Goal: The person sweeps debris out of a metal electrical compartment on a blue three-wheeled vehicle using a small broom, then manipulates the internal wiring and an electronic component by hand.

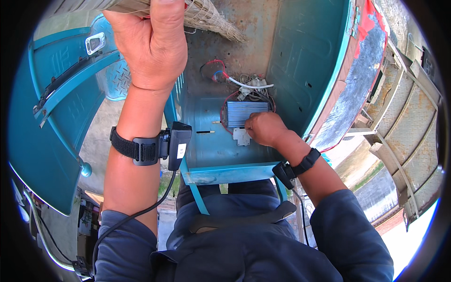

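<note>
At the top edge, my left hand (151, 51) is raised and closed on a straw broom (209, 21). Its fingers are partly cut off by the frame, and the broom's bristles point right over the teal metal compartment (197, 105). Down inside that compartment, my right hand (267, 128) is curled closed at the right edge of a finned metal box (239, 112), gripping it there. A pale bracket plate (241, 137) sticks out from the box's near side, beside my fingers. Behind the box lie bundled wires and connectors (251, 90), with a white cable (256, 86) reaching right.
Two small thin pieces, one black (205, 132), lie on the compartment floor left of the box. The compartment's near lip (225, 174) stands before my lap. A teal panel with a curved frame (51, 117) is at left. Rusty metal steps (404, 136) stand at right.
</note>
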The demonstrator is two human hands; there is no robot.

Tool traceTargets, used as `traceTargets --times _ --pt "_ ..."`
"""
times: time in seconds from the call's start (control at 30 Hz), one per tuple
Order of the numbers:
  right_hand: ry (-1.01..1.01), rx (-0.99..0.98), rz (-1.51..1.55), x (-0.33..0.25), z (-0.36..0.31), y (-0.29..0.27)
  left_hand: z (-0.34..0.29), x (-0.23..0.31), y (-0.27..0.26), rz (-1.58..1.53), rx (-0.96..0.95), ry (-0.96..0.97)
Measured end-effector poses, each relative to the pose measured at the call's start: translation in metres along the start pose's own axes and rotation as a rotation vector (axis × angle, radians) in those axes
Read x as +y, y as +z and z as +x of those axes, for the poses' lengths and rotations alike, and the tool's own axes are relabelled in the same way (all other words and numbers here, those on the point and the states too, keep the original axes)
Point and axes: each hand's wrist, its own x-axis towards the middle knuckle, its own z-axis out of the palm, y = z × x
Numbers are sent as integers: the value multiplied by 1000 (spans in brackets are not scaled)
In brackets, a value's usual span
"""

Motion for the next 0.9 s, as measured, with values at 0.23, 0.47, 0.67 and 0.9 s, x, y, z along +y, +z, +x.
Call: traceTargets --times 0.23,0.47,0.67,0.9 --pt "-50 -175 -58 -12 -22 32 5 5 -5 93 -98 44" --pt "-36 -182 -135 -23 -19 28 -2 -3 0 78 58 20" --pt "-86 -129 -182 -24 -15 37 -7 3 9 67 131 -38" --pt "-77 -163 -371 -32 -12 46 -6 -8 -12 28 -13 -8"
